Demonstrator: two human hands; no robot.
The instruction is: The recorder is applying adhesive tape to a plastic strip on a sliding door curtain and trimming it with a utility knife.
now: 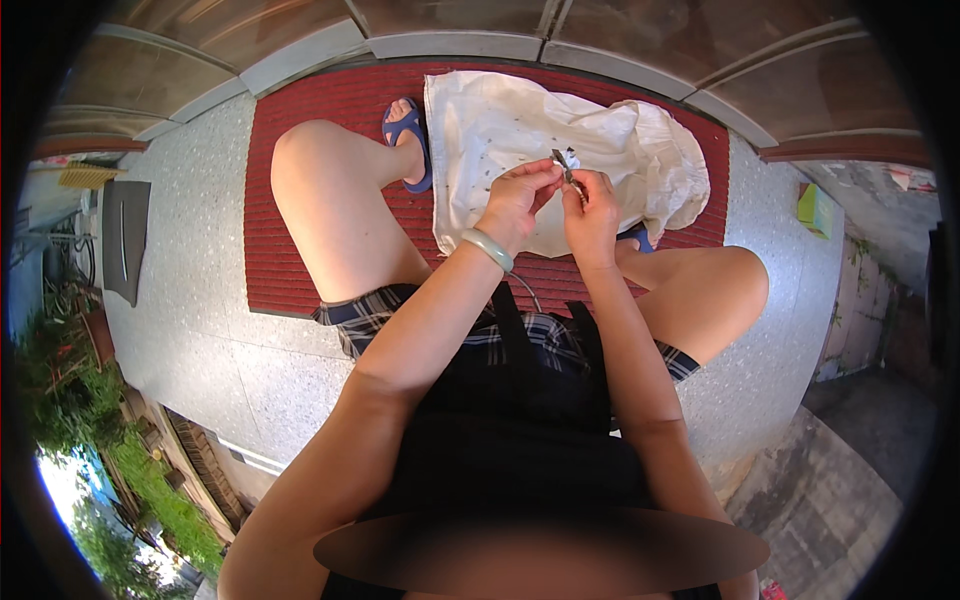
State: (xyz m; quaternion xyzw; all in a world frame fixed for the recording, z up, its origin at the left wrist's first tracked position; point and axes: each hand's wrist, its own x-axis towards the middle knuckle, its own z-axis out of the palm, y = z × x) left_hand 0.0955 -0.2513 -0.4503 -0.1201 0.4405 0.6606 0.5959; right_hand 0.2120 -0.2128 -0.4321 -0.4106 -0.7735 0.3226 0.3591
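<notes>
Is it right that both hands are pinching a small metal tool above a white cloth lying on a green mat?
Not quite: the mat is red, not green. In the head view, the left hand and right hand do hold a small metal tool above the white cloth.

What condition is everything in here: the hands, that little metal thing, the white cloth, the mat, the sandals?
Left hand: closed, pinching the metal tool.
Right hand: closed on the same tool.
Small metal tool: held up between both hands, above the cloth.
White cloth: spread out, rumpled, speckled with small dark bits.
Red mat: flat under the cloth.
Blue sandal: worn.
</notes>
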